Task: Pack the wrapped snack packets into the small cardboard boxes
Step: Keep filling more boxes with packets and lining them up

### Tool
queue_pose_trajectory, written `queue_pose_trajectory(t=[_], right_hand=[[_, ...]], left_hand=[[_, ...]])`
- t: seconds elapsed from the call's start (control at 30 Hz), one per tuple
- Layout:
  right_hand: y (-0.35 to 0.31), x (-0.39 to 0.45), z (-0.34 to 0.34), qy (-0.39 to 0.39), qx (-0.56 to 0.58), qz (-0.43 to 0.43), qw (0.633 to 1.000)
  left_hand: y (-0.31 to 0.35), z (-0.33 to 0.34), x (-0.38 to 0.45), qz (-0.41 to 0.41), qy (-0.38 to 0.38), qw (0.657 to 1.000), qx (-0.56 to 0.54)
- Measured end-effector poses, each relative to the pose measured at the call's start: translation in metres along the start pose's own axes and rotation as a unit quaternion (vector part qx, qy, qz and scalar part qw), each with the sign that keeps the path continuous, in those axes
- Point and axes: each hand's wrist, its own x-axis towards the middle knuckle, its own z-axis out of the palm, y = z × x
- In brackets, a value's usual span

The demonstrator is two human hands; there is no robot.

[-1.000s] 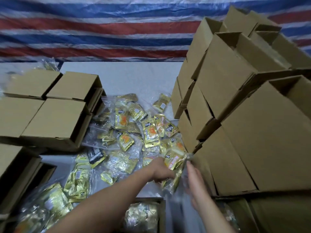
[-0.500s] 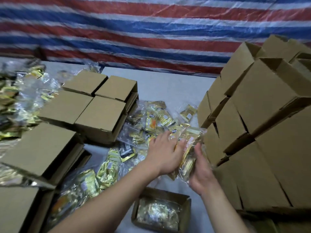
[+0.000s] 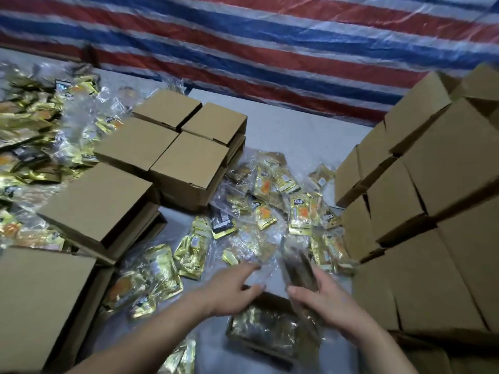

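Loading open box [image 3: 272,344]: right hand [image 3: 332,306] grips blurred packet bundle [image 3: 298,268] just above box; left hand [image 3: 232,290] beside it, fingers extended, holding nothing. Next, judged: lower bundle into box, atop packets inside. Loose packets [image 3: 272,201] beyond box.

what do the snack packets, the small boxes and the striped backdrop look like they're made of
Snack packets: glossy gold foil-like film, some inside clear plastic; they glint and crinkle.
Closed boxes: plain brown cardboard, matte, with folded flap edges.
Striped backdrop: probably woven plastic tarp, with sheen and wrinkles; the weave itself cannot be made out.
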Motion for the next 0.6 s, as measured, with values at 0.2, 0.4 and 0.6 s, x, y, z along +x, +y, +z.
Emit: queue_pose_trajectory(t=[0.2, 0.4, 0.6], right_hand=[[0.014, 0.007, 0.026, -0.138, -0.259, 0.024, 0.956], [0.043, 0.058, 0.053, -0.177, -0.522, 0.068, 0.832], [0.077, 0.05, 0.054, -0.129, -0.41, 0.091, 0.899]], left_hand=[[-0.029, 0.039, 0.0, -0.011, 0.041, 0.988, -0.147], [-0.028, 0.046, 0.006, -0.018, 0.088, 0.977, -0.191], [-0.023, 0.048, 0.005, 0.0, 0.093, 0.983, -0.157]])
